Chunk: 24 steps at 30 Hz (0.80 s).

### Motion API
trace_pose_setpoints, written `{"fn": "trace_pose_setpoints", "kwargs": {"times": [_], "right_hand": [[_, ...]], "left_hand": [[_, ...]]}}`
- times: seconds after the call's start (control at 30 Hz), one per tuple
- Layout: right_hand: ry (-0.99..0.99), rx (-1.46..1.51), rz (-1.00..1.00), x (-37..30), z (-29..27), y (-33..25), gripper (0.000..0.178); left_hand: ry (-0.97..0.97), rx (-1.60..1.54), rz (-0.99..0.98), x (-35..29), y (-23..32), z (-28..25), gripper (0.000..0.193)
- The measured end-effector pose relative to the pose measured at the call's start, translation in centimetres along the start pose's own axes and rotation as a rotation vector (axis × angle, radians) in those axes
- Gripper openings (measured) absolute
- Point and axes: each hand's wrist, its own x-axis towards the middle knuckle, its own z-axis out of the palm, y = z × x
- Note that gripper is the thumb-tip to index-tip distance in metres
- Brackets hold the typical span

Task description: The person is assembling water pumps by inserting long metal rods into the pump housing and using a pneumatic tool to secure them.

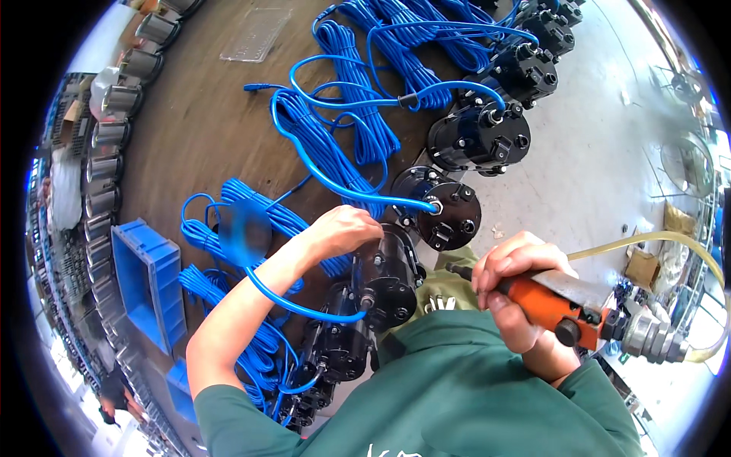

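Note:
My right hand (521,286) is wrapped round an orange air tool (544,301) with a flat metal lever and a dark tip pointing left. A yellowish hose (647,238) runs from the metal fitting at its rear. My left hand (346,230) is closed, fingers curled together at the upper side of a black cylindrical housing (392,282); whatever they pinch, if anything, is hidden. A blue cable (297,311) joins that housing's end cap and passes under my left forearm. Just above lies another black housing (449,213) with its own blue cable at a metal gland.
More black housings (487,137) line the table's right edge, above and below my hands. Coiled blue cables (350,99) cover much of the brown tabletop (221,114). Blue bins (148,286) and a row of metal cylinders (106,167) stand left. A clear plastic sheet (257,34) lies far off.

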Motion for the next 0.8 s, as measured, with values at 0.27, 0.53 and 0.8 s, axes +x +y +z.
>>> {"fn": "trace_pose_setpoints", "kwargs": {"times": [0.27,0.53,0.8], "right_hand": [[-0.307,-0.152,-0.129,0.6,1.6,0.2,0.033],[-0.366,-0.098,-0.150,1.4,4.2,1.4,0.031],[-0.461,-0.066,-0.208,1.5,8.1,4.6,0.016]], "left_hand": [[0.029,0.016,0.101,0.0,-1.2,0.5,0.026],[0.140,-0.002,0.107,-0.9,-1.3,2.1,0.019],[0.232,0.026,0.071,-1.2,-0.5,2.7,0.008]]}}
